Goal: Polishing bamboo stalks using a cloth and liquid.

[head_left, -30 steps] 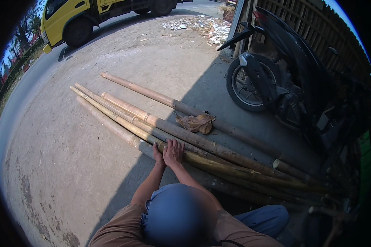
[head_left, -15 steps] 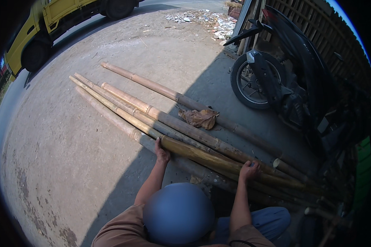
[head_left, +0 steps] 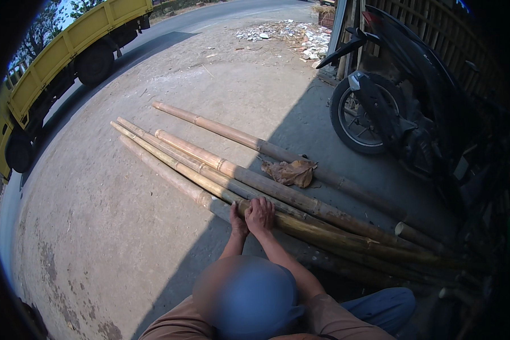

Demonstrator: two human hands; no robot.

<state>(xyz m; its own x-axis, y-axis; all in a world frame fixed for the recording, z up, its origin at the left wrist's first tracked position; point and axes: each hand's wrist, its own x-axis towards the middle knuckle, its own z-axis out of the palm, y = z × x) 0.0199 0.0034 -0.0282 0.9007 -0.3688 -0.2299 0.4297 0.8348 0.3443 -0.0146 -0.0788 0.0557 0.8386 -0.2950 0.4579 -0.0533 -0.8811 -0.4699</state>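
Observation:
Both my hands are on a long yellowish bamboo pole [head_left: 317, 234] that runs from the far left to the dark lower right. My left hand [head_left: 238, 220] grips it from the near side, thumb up against it. Right beside it, my right hand [head_left: 260, 214] is closed over the top of the pole, fingers bent and knuckles up. Whether anything small is in that palm is hidden. A paler bamboo pole [head_left: 173, 177] lies on the near side of the held one. Just beyond it rests a thicker bamboo pole [head_left: 266, 180], roughly parallel.
Another bamboo pole [head_left: 226, 131] lies farther off, with a dry brown leaf [head_left: 292, 173] next to it. A black motorcycle [head_left: 379, 110] is parked at the right. Beyond the concrete ground, a yellow truck [head_left: 68, 48] is on the road. Scattered rubble [head_left: 292, 34] lies at the back.
My right hand has moved left along the pole, from its lower right part to right beside my left hand. The truck has moved to the left and more of its bed shows.

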